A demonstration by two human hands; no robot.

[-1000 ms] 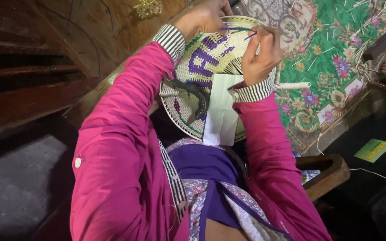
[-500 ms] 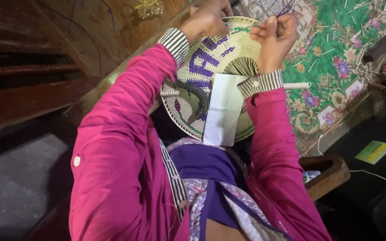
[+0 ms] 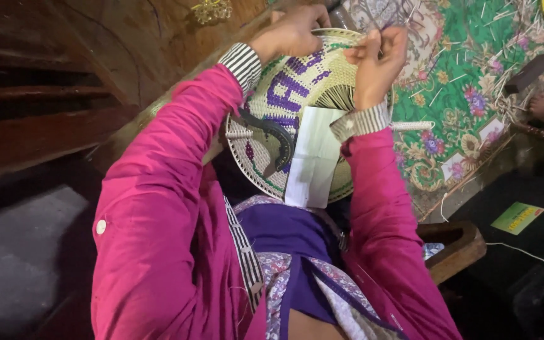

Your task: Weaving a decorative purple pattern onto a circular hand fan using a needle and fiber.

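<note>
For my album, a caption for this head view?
Two hands, left and right, weaving a round straw mat with purple strands.

woven round tray (image 3: 284, 94): pale straw colour, with purple block shapes woven in, a thin green ring near the rim and a small dark red patch on its lower left part.
paper sheet (image 3: 313, 157): plain white, lying on the lower part of the tray.
curved tool (image 3: 278, 135): dark, almost black, on the tray just left of the paper.
sleeves (image 3: 158, 208): bright pink; the cuffs (image 3: 242, 63) have narrow black and white stripes.
floor mat (image 3: 473, 82): green, with flower pattern in pink, purple and yellow, to the right of the tray.
small card (image 3: 517, 218): yellow-green, well below the mat.
</note>
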